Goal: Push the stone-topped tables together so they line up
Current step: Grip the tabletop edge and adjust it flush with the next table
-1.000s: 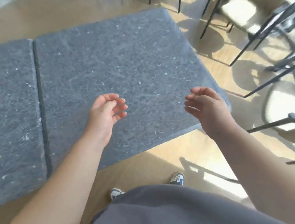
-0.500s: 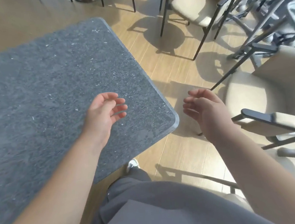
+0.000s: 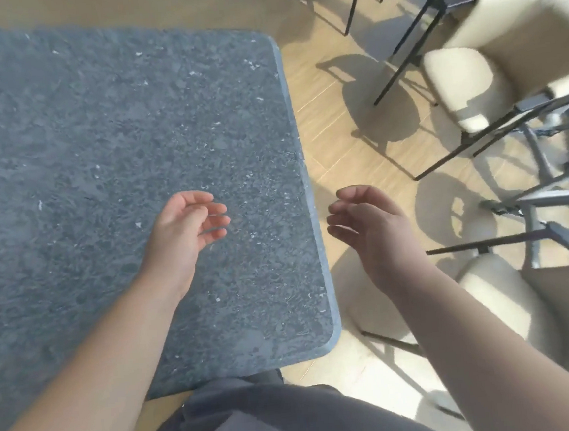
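Observation:
A grey stone-topped table [image 3: 99,156] fills the left half of the view, its right edge and rounded near-right corner showing. My left hand [image 3: 184,227] hovers above the top near that edge, fingers loosely curled, holding nothing. My right hand [image 3: 366,222] hangs in the air just past the table's right edge, over the wooden floor, fingers also loosely curled and empty. Neither hand touches the table. The second stone-topped table is out of view.
Cream upholstered chairs [image 3: 464,82] with thin black metal legs crowd the right side. Another cream chair seat [image 3: 500,299] sits close to my right forearm. Wooden floor [image 3: 332,115] runs between the table edge and the chairs.
The view has swung right: the second table and the seam have left the frame, and the right edge and chairs have come in. Both hands keep the same loose, empty pose.

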Available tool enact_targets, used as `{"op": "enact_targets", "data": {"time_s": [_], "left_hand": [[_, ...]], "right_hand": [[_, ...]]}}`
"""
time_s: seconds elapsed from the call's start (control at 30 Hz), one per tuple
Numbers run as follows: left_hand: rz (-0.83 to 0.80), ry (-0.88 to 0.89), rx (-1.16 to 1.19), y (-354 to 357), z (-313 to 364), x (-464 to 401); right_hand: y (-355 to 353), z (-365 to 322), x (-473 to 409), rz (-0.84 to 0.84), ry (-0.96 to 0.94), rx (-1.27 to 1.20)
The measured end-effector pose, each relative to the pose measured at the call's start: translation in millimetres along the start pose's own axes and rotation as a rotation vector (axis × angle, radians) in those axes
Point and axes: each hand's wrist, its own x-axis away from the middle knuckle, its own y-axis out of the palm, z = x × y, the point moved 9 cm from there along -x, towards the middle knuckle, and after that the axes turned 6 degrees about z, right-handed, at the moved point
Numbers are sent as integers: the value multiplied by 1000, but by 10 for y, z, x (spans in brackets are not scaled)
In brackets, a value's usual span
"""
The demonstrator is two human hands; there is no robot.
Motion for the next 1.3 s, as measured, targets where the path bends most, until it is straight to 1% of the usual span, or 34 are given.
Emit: {"op": "enact_targets", "data": {"time_s": [0.1,0.2,0.33,0.43,0.47,0.53,0.6,0.67,0.73,0.8,0.9,1.03,1.17,1.3], "left_hand": [[91,5,44,-53,89,-63],[226,51,108,-301,236,21],[462,80,130,-639,250,350],[666,81,218,-731,160,714],[742,86,248,-746,126,873],[941,133,325,-754,31,1341],[1130,188,415,-619,-91,1909],[1277,228,459,-399,-171,2438],[1417,261,450,-193,-107,2861],[1504,323,445,1,63,3123],[1565,412,424,294,306,3300],[1570,457,404,641,452,3217],[1525,498,398,803,602,2906],[1451,534,402,865,844,2312]], "right_hand": [[243,-207,-304,-90,-11,34],[616,-180,-491,-214,8,75],[1196,65,-504,-464,81,193],[1533,137,-403,-669,103,273],[1619,130,-355,-735,108,281],[1805,75,-199,-920,123,312],[1936,-49,-9,-1098,122,333],[1958,-222,221,-1245,91,325],[1875,-399,430,-1351,52,315],[1749,-554,580,-1428,30,317],[1604,-718,706,-1509,-34,363],[1535,-982,684,-1545,-81,378],[1587,-1315,370,-1525,-120,359],[1747,-1608,-181,-1458,-170,342]]}}
